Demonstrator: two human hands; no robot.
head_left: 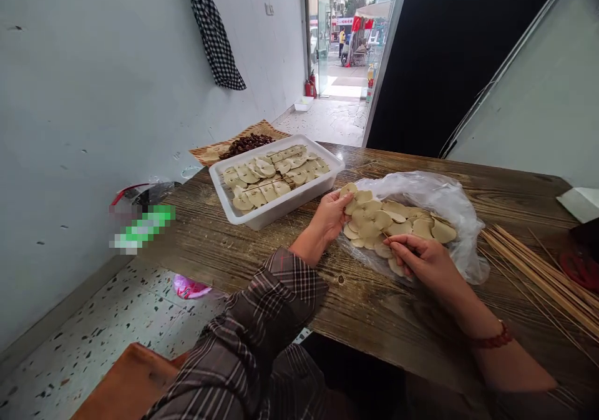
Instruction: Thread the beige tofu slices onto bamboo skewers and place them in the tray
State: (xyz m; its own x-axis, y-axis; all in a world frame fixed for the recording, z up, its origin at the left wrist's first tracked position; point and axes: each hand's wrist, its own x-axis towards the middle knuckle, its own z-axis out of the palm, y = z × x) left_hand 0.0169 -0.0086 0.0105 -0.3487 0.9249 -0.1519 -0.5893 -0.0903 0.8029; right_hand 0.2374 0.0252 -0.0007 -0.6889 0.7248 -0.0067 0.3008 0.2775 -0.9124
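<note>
My left hand (329,219) is closed, thumb and fingers pinching a flat, round beige slice (349,190) at the left edge of a pile. My right hand (421,254) pinches a thin bamboo skewer (386,238), of which only a short piece shows. Between the hands, several overlapping slices (367,214) seem lined up; whether the skewer runs through them all I cannot tell. More loose slices (421,225) lie under and beyond them on a clear plastic bag (461,211). To the left stands a white tub (276,214) holding skewered slices (266,186).
Many loose skewers (538,264) lie at the right of the wooden table (215,251). Dark reddish-brown pieces (248,144) rest on a patterned sheet (206,153) behind the tub. An orange-brown stool (131,382) stands at lower left. Beyond the table is a glass doorway (324,27).
</note>
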